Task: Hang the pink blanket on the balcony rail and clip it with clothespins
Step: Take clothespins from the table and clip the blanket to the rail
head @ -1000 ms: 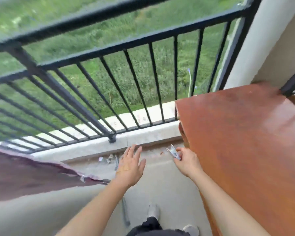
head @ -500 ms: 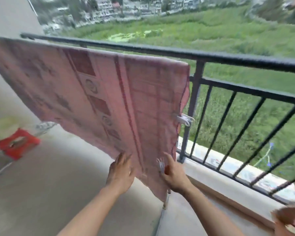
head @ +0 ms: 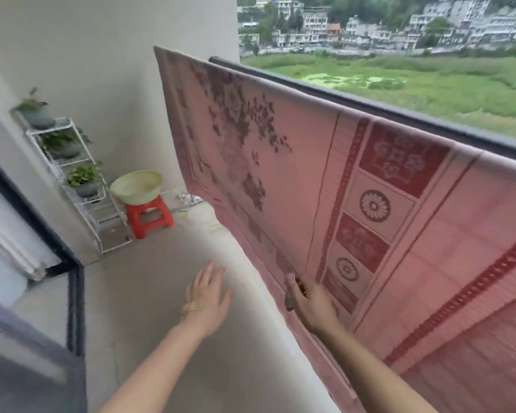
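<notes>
Far left: a white wire plant rack (head: 72, 180) with potted green plants stands against the wall; just beside it a pale green round basin (head: 136, 186) sits on a red plastic stool (head: 148, 217); neither looks part of the job

Left hand: the left hand (head: 207, 295) hovers over the grey concrete balcony floor (head: 161, 293), apart from the cloth; its grip is wide open, fingers straight and slightly spread, with nothing in it

Right hand: the right hand (head: 312, 304) is at the lower hem of the blanket; its grip is curled round a small greyish clothespin (head: 289, 298), as far as the blur allows; whether the peg bites the cloth cannot be told

Blanket: the pink woven blanket with dark red floral and medallion bands (head: 280, 174) is draped over the rail; it runs from its left edge near the wall to beyond the right border of the view and hangs fairly flat

Rail: the dark metal balcony rail (head: 370, 107) shows as a top bar just above the fold; no clothespin is visible along it here

Done: the hanging looks complete, since the cloth rests on the bar without help from either hand

Left: the clipping; the peg in hand looks not yet set, and the left stretch shows no pegs; the right end is out of view, so the count there is unknown
</notes>
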`<state>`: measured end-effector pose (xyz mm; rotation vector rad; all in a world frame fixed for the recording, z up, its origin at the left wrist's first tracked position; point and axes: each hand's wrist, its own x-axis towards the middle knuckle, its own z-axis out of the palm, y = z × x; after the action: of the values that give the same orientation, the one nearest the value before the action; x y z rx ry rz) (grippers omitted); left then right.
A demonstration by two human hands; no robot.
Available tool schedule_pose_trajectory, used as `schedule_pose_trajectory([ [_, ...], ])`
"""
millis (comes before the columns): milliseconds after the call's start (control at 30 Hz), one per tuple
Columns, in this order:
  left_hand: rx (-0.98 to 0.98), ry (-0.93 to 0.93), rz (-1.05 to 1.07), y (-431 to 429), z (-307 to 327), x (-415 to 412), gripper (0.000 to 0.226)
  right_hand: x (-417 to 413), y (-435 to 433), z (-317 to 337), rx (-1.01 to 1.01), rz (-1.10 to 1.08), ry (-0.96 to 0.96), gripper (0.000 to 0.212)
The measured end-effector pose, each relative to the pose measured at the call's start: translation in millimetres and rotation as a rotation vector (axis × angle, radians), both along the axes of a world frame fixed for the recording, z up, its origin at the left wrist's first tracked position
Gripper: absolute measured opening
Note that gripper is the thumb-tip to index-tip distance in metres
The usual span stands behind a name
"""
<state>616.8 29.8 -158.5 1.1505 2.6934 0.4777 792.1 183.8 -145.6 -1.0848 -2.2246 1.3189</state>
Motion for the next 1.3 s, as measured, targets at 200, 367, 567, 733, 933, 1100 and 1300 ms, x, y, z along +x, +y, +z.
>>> schedule_pose_trajectory([
  [200,0.008,0.012,0.099,7.1,-10.2,-100.2,0.057,-119.7,36.6,-14.8,0.038,0.067,-0.017,0.04],
  [367,-0.043,0.047,0.158,46.8,-20.5,-216.8,0.059,-245.7,91.2,-34.4,-0.014,0.126,0.075,0.035],
  [567,-0.067,0.106,0.221,99.2,5.1,-358.6,0.059,-412.6,158.9,-39.9,-0.09,0.16,0.093,0.015],
  [733,-0.048,0.096,0.312,109.2,12.0,-453.8,0.058,-526.9,177.7,-21.0,-0.155,0.251,0.096,0.014],
  [933,-0.038,0.073,0.383,115.0,-11.6,-578.8,0.059,-665.1,201.9,-27.6,-0.124,0.314,0.064,0.02],
  [1100,0.006,0.037,0.416,137.9,-28.3,-710.4,0.06,-794.2,226.0,-33.2,-0.081,0.289,0.049,0.018],
  [1300,0.049,0.026,0.371,184.6,-5.2,-875.8,0.06,-944.1,267.3,-15.7,-0.012,0.223,0.055,0.034],
])
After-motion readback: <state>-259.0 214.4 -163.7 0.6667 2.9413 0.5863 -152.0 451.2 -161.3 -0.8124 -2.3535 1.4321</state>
